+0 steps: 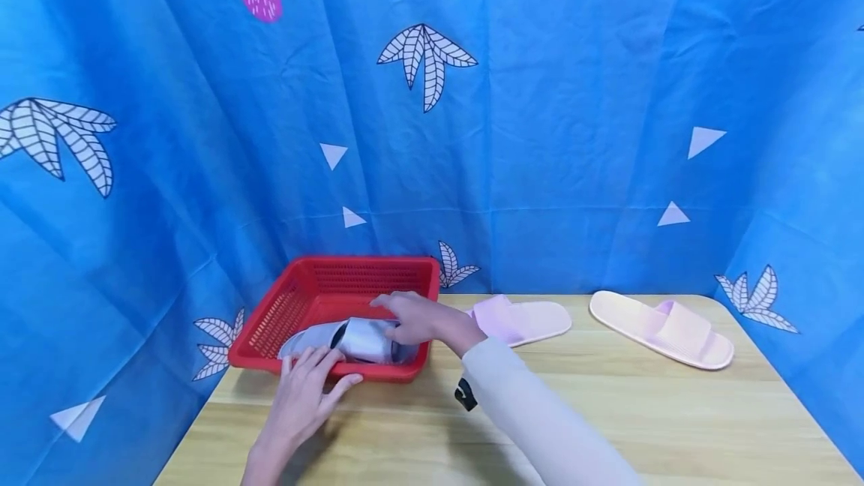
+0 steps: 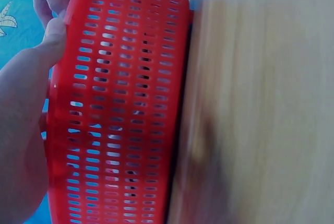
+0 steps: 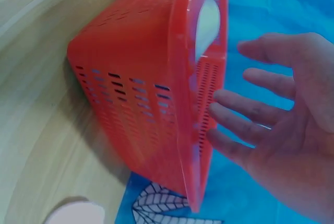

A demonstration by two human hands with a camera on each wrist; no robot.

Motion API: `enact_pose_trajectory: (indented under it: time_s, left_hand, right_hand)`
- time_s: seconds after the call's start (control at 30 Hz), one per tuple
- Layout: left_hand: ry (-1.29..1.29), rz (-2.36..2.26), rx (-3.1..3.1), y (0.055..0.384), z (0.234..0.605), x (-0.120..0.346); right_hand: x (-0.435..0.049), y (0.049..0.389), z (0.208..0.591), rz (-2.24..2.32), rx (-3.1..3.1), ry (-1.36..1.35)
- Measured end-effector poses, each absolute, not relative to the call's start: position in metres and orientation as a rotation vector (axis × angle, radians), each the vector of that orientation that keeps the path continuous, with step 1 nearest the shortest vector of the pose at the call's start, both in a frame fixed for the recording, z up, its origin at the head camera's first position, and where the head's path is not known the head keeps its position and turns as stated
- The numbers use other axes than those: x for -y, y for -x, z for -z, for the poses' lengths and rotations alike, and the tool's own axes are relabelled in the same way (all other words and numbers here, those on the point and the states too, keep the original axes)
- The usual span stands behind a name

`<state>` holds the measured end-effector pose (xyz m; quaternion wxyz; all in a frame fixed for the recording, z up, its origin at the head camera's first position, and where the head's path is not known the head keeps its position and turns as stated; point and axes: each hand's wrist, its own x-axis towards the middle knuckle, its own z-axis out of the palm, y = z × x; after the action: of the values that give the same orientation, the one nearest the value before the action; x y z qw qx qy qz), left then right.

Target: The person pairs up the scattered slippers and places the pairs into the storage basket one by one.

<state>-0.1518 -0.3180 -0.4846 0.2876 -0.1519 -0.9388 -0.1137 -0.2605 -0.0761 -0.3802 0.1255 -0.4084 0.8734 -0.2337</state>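
Observation:
A red plastic basket (image 1: pixel 270 321) with slotted sides stands at the back left of the table. Inside, along its front wall, lie grey slide slippers (image 1: pixel 367 337); how many cannot be told. My left hand (image 1: pixel 304 400) holds the basket's front rim, fingers over the top and thumb outside. Above the basket's right part is my right hand (image 1: pixel 415 317), near the grey slippers. The right wrist view shows its fingers (image 3: pixel 250 106) spread and holding nothing.
To the right of the basket a pink slipper (image 1: pixel 533 321) lies on the wooden table (image 1: pixel 607 411), partly behind my right arm. Another pink slipper (image 1: pixel 628 313) lies farther right. A blue patterned curtain (image 1: pixel 560 133) hangs behind and at both sides.

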Motion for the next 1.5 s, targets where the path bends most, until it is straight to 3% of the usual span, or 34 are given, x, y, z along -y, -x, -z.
enact_pose_trajectory:
  time_s: [0.4, 0.8, 1.5]
  left_hand:
    - [0.353, 0.386, 2.518, 0.158, 0.464, 0.304]
    - [0.364, 0.569, 2.492, 0.175, 0.427, 0.264]
    - [0.516, 0.82, 2.524, 0.179, 0.398, 0.195]
  right_hand:
    - [0.035, 0.247, 0.378, 0.855, -2.665, 1.279]
    - [-0.017, 0.224, 0.369, 1.014, -2.907, 1.422]
    - [-0.108, 0.194, 0.37, 1.199, -3.132, 1.448]
